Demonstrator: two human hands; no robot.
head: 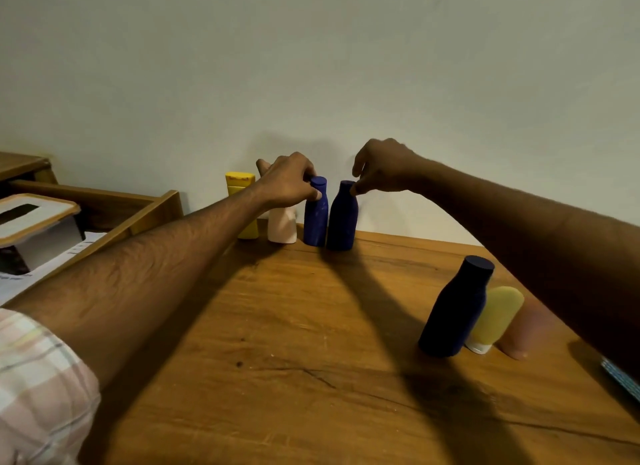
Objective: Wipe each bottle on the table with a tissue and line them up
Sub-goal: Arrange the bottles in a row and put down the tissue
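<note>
Head view over a wooden table [277,343] set against a pale wall. Along the far edge, a row of four upright bottles, left to right: yellow bottle [242,187], cream bottle [282,227], smaller blue bottle [316,218], larger blue bottle [342,218]; the two blue ones touching or nearly so near the base. Left hand [289,184] with fingers curled round the neck of the smaller blue bottle, just under its cap. Right hand [384,168] pinching the top of the larger blue bottle between thumb and fingertips. Both bottles apparently standing on the table, seemingly being nudged into line. Near the right edge, a separate cluster, well apart from the row: dark navy bottle [453,308], yellow tube [497,317] standing cap-down, pink tube [524,333], the three close together. No tissue visible in either hand. At the left edge, a tissue box [41,222] in a wooden tray [138,211]. Judged progress: roughly past halfway, four bottles lined up, three presumably still to wipe and place; whether those in the row are wiped, not discernible.
</note>
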